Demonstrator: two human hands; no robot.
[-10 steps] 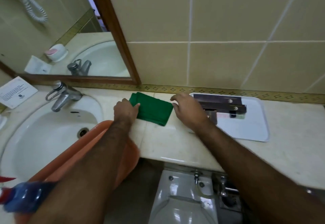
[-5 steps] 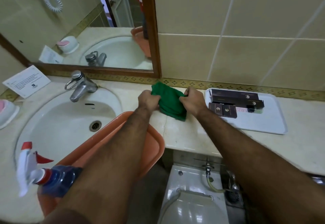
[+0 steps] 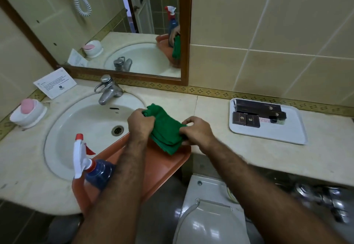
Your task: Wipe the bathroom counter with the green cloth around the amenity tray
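At the far left a white soap dish (image 3: 28, 114) with a pink bar sits on the counter (image 3: 239, 153), with a printed card (image 3: 55, 83) behind it. The sink (image 3: 90, 127) follows, its chrome tap (image 3: 108, 90) at the back. A spray bottle (image 3: 90, 164) stands in an orange tray (image 3: 162, 169) that overlaps the basin's front rim. Above that tray, the left hand (image 3: 140, 124) and right hand (image 3: 197, 131) are both clenched on the bunched green cloth (image 3: 165, 131), which is held between them. Well to the right, the white amenity tray (image 3: 268, 132) holds dark boxes (image 3: 258, 112) near the wall.
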